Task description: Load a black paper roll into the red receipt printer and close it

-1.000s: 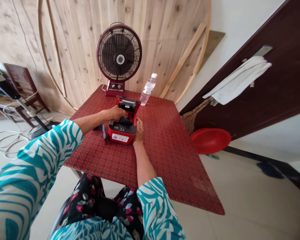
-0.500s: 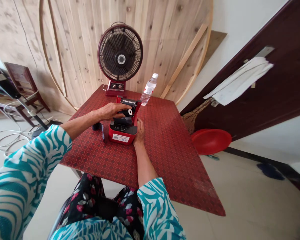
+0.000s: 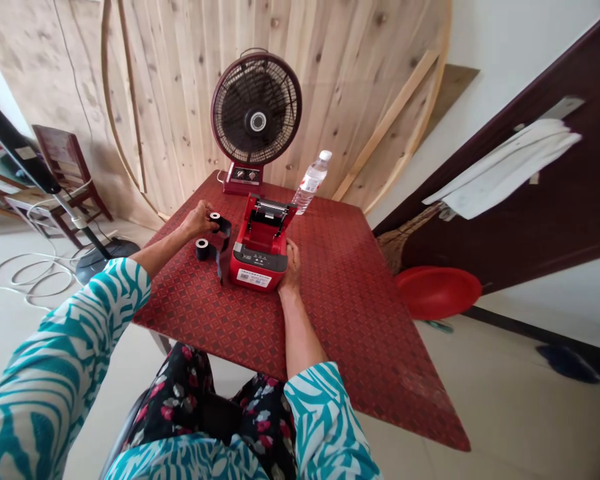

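Note:
A red and black printer (image 3: 259, 257) stands on the red patterned table (image 3: 350, 333) with its lid up and its inside showing. To its left, my left hand (image 3: 199, 220) pinches a black roll (image 3: 221, 223) with a white core, and a dark strip trails from the roll towards the tabletop. Another black roll (image 3: 202, 250) sits just below, nearer to me. My right hand (image 3: 292, 267) rests against the printer's right side, its fingers partly hidden behind the casing.
Behind the printer are a dark red fan (image 3: 257, 120) and a clear bottle (image 3: 310, 183). A red basin (image 3: 437, 292) is right of the table. Further left stand a wooden chair (image 3: 63, 160) and a black pole stand (image 3: 87, 233), with loose cable on the floor.
My left hand has moved left, away from the printer, taking the black roll out of its open compartment. My right hand stays at the printer's side. The view has shifted slightly.

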A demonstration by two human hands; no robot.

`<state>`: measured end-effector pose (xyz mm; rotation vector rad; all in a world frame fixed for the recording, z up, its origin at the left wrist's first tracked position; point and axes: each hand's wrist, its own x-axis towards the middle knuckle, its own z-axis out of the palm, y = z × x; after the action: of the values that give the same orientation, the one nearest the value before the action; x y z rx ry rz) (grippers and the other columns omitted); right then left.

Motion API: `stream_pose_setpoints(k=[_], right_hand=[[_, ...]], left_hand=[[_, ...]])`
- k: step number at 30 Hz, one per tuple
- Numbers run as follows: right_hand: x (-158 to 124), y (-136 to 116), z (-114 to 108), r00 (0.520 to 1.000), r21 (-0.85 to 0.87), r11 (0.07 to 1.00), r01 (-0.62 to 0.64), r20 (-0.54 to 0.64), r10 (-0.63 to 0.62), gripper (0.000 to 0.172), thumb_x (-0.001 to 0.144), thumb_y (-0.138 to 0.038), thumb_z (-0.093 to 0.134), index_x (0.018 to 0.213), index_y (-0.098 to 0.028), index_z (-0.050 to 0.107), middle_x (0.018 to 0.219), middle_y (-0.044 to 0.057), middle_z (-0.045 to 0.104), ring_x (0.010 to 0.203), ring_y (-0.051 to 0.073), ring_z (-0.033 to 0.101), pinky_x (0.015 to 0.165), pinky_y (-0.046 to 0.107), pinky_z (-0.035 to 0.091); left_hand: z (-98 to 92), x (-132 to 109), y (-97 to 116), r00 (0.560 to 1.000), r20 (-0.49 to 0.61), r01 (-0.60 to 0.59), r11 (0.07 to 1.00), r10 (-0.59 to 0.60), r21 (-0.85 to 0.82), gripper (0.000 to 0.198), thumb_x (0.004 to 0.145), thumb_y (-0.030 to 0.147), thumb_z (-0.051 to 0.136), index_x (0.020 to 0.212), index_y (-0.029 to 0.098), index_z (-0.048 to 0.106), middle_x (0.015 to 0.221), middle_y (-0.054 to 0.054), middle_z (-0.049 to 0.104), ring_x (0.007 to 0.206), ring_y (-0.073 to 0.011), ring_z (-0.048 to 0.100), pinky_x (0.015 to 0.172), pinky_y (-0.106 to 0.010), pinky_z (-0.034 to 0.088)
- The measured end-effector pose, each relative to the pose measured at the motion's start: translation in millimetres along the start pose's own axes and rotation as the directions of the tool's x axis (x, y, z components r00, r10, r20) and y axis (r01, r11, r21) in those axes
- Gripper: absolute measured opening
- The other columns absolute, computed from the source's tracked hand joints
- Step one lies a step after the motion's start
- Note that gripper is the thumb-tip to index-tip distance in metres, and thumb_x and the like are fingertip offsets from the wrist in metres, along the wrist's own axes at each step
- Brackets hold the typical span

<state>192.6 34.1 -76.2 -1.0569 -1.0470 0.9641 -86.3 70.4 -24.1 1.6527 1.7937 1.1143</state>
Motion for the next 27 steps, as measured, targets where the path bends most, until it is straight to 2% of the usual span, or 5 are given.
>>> stream_pose_setpoints(k=[8,11,17,22,27], right_hand=[[-1.0,-1.1,-0.3,1.000,-0.029,1.000,-0.007,-0.014,0.007,0.043,0.087,-0.052,0.044,0.113,-0.023,0.064,0.121,0.006,0.069,0.115,0.020,0.060,0.104,0.040,0.043],[-1.1,-2.6,0.1,1.000,-0.025,1.000,-0.003,-0.018,0.003,0.043,0.086,-0.052,0.047,0.111,-0.022,0.064,0.122,0.007,0.069,0.115,0.020,0.060,0.104,0.039,0.043],[-1.7,-4.0,-0.1,1.000,0.006,1.000,-0.017,-0.002,0.017,0.046,0.082,-0.054,0.049,0.109,-0.021,0.065,0.121,0.007,0.069,0.111,0.020,0.061,0.102,0.039,0.044],[-3.9,-8.4,0.2,0.999,0.031,0.998,-0.048,-0.009,0.048,0.046,0.081,-0.054,0.051,0.109,-0.021,0.065,0.116,0.006,0.071,0.103,0.019,0.062,0.097,0.037,0.046],[-4.2,-8.8,2.7,0.998,0.054,0.997,-0.053,-0.018,0.054,0.045,0.080,-0.053,0.051,0.108,-0.020,0.065,0.114,0.006,0.071,0.102,0.019,0.063,0.095,0.037,0.047]], left_hand=[[-1.0,-0.6,5.5,0.978,0.209,-0.014,0.992,-0.013,0.126,0.026,0.053,0.025,0.075,0.074,0.020,0.061,0.064,0.004,0.062,0.072,-0.0177,0.061,0.062,-0.025,0.043],[-4.7,-6.7,9.9,0.983,0.183,0.012,1.000,-0.017,0.027,0.041,0.051,0.028,0.079,0.087,0.018,0.065,0.075,0.001,0.067,0.080,-0.0205,0.064,0.069,-0.027,0.049],[-21.2,-52.2,-8.1,0.995,-0.066,0.044,0.907,-0.079,-0.418,0.056,0.065,0.042,0.069,0.113,0.016,0.058,0.114,-0.011,0.068,0.106,-0.0237,0.065,0.086,-0.035,0.053],[-22.5,-101.5,-22.1,0.994,0.105,0.082,0.850,-0.032,-0.520,0.058,0.057,0.034,0.071,0.111,0.019,0.057,0.114,-0.009,0.070,0.109,-0.0270,0.066,0.095,-0.042,0.052],[-14.2,-113.1,-17.8,0.991,0.128,0.002,0.943,0.043,-0.333,0.059,0.059,0.036,0.074,0.113,0.021,0.057,0.108,-0.006,0.072,0.106,-0.0265,0.067,0.099,-0.042,0.050]])
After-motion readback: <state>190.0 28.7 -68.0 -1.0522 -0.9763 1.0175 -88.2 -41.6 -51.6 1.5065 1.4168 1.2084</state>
